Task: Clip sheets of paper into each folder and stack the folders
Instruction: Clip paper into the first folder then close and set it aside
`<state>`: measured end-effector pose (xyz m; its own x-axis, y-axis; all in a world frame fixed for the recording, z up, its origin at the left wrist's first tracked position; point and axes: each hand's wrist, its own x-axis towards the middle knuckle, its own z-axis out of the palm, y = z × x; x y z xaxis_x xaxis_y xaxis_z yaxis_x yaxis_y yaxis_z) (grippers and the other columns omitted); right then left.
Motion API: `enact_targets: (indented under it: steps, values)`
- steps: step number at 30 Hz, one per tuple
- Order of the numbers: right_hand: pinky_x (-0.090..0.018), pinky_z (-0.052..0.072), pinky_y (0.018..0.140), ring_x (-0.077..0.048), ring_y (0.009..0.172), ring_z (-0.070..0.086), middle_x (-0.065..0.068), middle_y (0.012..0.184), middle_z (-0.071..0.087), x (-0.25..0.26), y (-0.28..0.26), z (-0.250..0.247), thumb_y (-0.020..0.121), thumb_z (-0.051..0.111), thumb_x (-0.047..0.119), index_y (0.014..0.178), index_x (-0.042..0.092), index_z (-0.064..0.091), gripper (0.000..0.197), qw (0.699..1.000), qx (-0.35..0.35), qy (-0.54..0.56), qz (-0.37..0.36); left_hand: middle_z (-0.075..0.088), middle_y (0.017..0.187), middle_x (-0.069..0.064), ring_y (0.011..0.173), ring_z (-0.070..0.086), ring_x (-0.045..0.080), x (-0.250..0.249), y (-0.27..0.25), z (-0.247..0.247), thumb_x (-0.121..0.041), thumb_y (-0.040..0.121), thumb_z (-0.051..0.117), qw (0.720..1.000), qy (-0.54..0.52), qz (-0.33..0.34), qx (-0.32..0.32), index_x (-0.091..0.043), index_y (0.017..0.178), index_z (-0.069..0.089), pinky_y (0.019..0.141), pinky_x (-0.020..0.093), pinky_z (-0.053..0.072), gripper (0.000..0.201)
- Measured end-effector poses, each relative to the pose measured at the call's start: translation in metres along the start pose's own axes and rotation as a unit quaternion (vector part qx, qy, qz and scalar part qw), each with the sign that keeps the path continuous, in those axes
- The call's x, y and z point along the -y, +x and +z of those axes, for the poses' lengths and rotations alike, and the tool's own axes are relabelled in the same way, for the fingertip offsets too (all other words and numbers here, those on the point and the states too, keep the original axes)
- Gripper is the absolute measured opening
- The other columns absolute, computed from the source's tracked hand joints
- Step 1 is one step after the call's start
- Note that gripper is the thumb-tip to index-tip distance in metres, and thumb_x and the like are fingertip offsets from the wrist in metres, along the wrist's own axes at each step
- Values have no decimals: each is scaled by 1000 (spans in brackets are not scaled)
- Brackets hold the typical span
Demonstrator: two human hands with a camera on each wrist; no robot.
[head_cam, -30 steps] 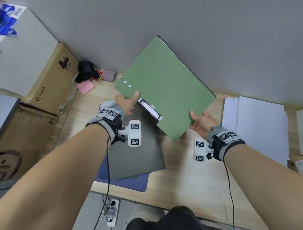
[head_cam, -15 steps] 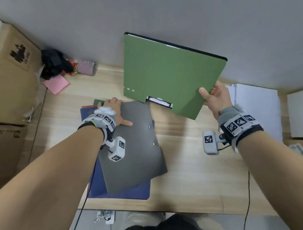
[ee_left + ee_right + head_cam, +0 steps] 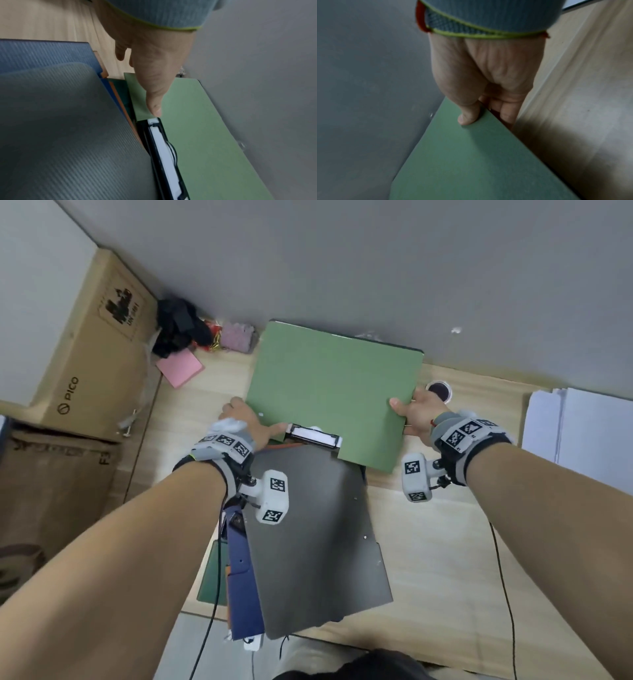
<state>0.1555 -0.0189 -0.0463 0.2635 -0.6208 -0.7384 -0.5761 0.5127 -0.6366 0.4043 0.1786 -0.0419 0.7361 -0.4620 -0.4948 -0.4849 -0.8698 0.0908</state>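
- A green folder (image 3: 334, 392) is held between the two hands, above the far part of the wooden desk (image 3: 442, 559) and in front of the grey wall (image 3: 342, 261).
- Its right edge is pinched by the right hand (image 3: 416, 414): the thumb (image 3: 467, 115) is laid on the green cover and the fingers (image 3: 506, 112) are curled behind the edge.
- The lower left corner of the folder is met by the left hand (image 3: 248, 422); the thumb (image 3: 154, 102) is stretched along the near edge, its tip just beside the clip. Whether the other fingers of this hand are closed round the cover cannot be told, as they are hidden behind it.
- A black clip holding white paper (image 3: 164, 148) is seen in a notch on the near edge of the green folder, between the two hands and nearer the left one.
- Below the left wrist a grey folder (image 3: 315, 539) lies on top of a pile; a blue folder (image 3: 245, 580) and a darker green folder (image 3: 214, 573) show from under its left side, and an orange edge (image 3: 120, 102) shows among the pile in the left wrist view.
- A stack of white sheets (image 3: 582, 433) lies on the desk well to the right of the right hand.
- Cardboard boxes (image 3: 92, 354) stand to the left of the left hand, with a pink pad (image 3: 180, 367) beyond that hand.
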Motion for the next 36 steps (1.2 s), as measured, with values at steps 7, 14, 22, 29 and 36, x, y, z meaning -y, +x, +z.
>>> enact_targets:
  steps: [7, 14, 22, 29, 36]
  values:
    - [-52, 57, 81, -35, 104, 64, -7, 125, 59, -1, 22, 14, 85, 70, 30, 128, 14, 45, 52, 990, -16, -125, 69, 42, 127, 10, 108, 56, 28, 3, 5, 17, -72, 65, 72, 993, 99, 6, 71, -6, 135, 36, 91, 42, 48, 103]
    - [-53, 55, 88, -33, 109, 60, -6, 124, 58, -26, 2, 26, 87, 70, 26, 128, 15, 41, 51, 982, 8, -170, 84, 51, 109, 8, 94, 59, 28, 37, -23, 28, -78, 48, 77, 981, 140, -24, 135, -4, 124, 35, 82, 40, 53, 114]
    - [-46, 52, 93, -33, 111, 60, -11, 126, 61, -9, 9, 29, 80, 73, 41, 130, 7, 48, 65, 971, -74, -224, 42, 63, 98, 9, 82, 64, 29, 19, 14, 6, -93, 26, 61, 995, 51, -10, 85, -12, 115, 51, 76, 44, 58, 121]
    - [-32, 41, 100, -33, 119, 50, -13, 138, 33, -5, 2, 33, 81, 73, 31, 136, 8, 41, 68, 950, -116, -286, 35, 62, 103, 10, 92, 61, 29, 5, 16, 6, -82, 44, 70, 994, 65, -3, 93, -11, 116, 53, 83, 43, 55, 102]
    - [-33, 40, 101, -33, 119, 49, -12, 137, 33, 6, -3, 36, 84, 71, 32, 138, 12, 40, 65, 955, -84, -283, 7, 62, 93, 6, 76, 61, 25, 9, 16, -3, -79, 43, 73, 994, 52, -28, 94, -13, 104, 51, 67, 32, 52, 93]
